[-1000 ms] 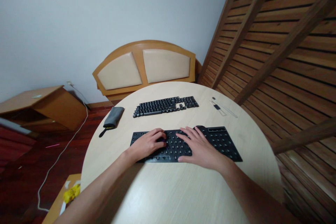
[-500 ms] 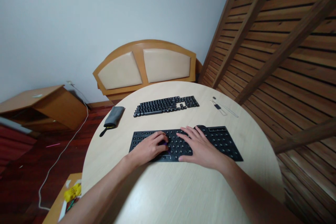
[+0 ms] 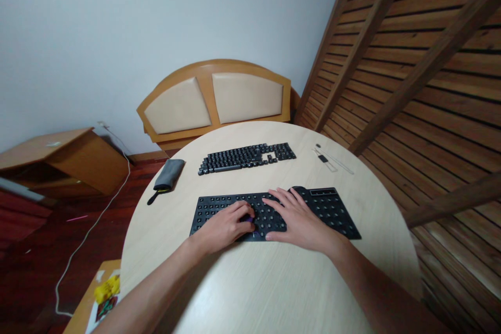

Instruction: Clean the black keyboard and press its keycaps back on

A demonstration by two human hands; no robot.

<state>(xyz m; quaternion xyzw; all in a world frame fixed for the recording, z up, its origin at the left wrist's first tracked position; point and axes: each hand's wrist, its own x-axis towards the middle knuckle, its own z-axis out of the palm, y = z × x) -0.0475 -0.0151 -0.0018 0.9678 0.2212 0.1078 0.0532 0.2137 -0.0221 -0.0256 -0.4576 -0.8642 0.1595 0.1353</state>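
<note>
A black keyboard base (image 3: 332,211) without its keycaps lies on the round table (image 3: 274,282) in front of me. My left hand (image 3: 223,227) rests on its lower middle, fingers curled round a small purple thing that I cannot make out. My right hand (image 3: 299,219) lies flat on the base just to the right, fingers stretched out and apart. Farther back on the table lies a set of black keycaps (image 3: 246,157) laid out in keyboard rows.
A grey pouch (image 3: 168,175) lies at the table's left edge. A clear strip with small dark parts (image 3: 331,159) lies at the back right. A padded wooden headboard (image 3: 215,99) stands behind the table. Slatted wooden panels (image 3: 422,62) rise on the right; a cabinet (image 3: 66,159) stands left.
My left hand has slid to the right and toward me along the keyboard base, uncovering its left end. My right hand has stayed in place.
</note>
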